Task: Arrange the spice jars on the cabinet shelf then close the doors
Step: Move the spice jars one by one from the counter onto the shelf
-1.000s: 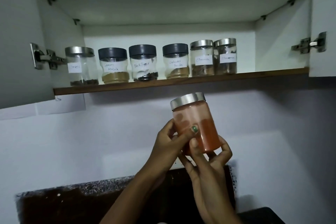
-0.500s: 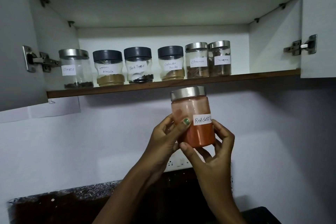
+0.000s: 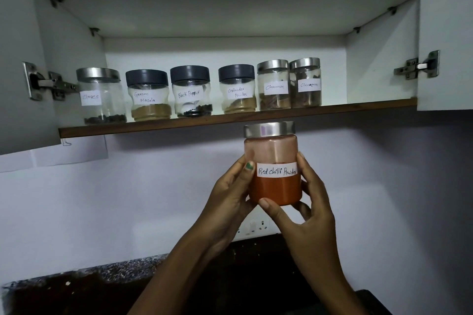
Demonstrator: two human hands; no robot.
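White wall cupboard point(image 3: 378, 64) overhead, both doors swung wide, pale wall behind, dark speckled counter point(image 3: 76, 286) far below. Held upright just under the front edge of the brown-edged shelf point(image 3: 332, 107): clear round jar point(image 3: 272, 163) with brushed steel lid, lower half packed with orange-red powder, upper glass dusted pink, white handwritten label reading "Red chilli Powder" facing the camera. Left hand point(image 3: 230, 194) wrapped around the jar's left side, thumb with green-painted nail pressed by the label's edge. Right hand point(image 3: 304, 210) cupping the right side and base, thumb under the bottom rim. On the shelf, a row of six labelled jars: steel-lidded Cloves jar point(image 3: 101, 96) at far left, then grey-lidded Garam Masala jar point(image 3: 148, 96), grey-lidded Black Pepper jar point(image 3: 191, 92), grey-lidded Coriander Powder jar point(image 3: 237, 89), and two steel-lidded Cinnamon jars point(image 3: 289, 84) touching side by side. Bare shelf to their right.
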